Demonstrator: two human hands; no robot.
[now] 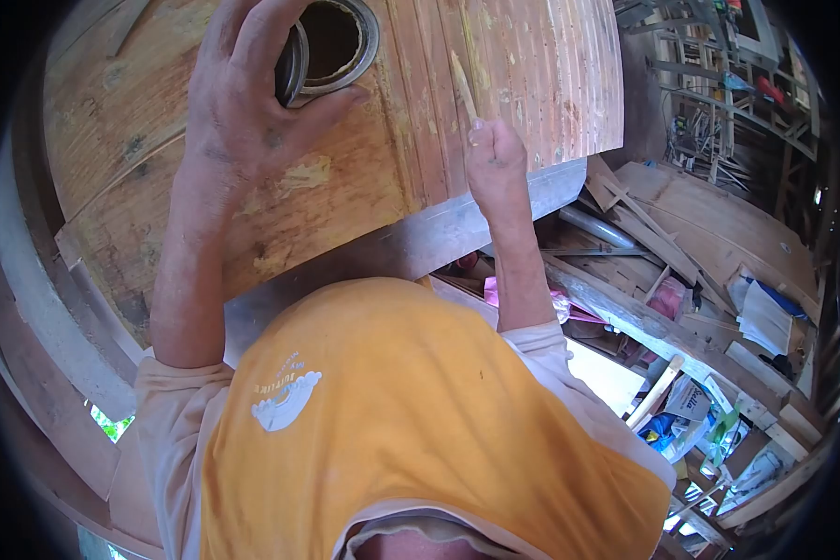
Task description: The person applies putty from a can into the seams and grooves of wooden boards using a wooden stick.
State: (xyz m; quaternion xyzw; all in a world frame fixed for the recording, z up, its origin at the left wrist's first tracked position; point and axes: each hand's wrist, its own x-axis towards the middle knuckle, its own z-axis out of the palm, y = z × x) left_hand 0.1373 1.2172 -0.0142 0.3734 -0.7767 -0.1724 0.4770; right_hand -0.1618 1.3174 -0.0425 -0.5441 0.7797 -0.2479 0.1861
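Observation:
My left hand point(243, 84) curls around an open round metal can point(369, 42), its thumb stretched below the rim and some fingertips cut off by the frame's top edge. Inside, the can looks dark brown. A second curved metal edge, perhaps a lid point(293, 65), shows between the palm and the can's mouth; I cannot tell whether it is separate. In my right hand point(497, 154) is a thin wooden stick point(463, 84), pinched near its lower end and pointing up over the grooved boards. Both hands are above a wooden work surface point(299, 210) smeared with yellowish patches.
A grey metallic panel point(420, 233) runs along the near edge of the wood. On the right lie scrap planks point(649, 229), a metal pipe point(597, 227) and cluttered bags and boxes point(691, 401). Wooden racks point(719, 103) stand behind. A curved pale beam point(42, 252) borders the left.

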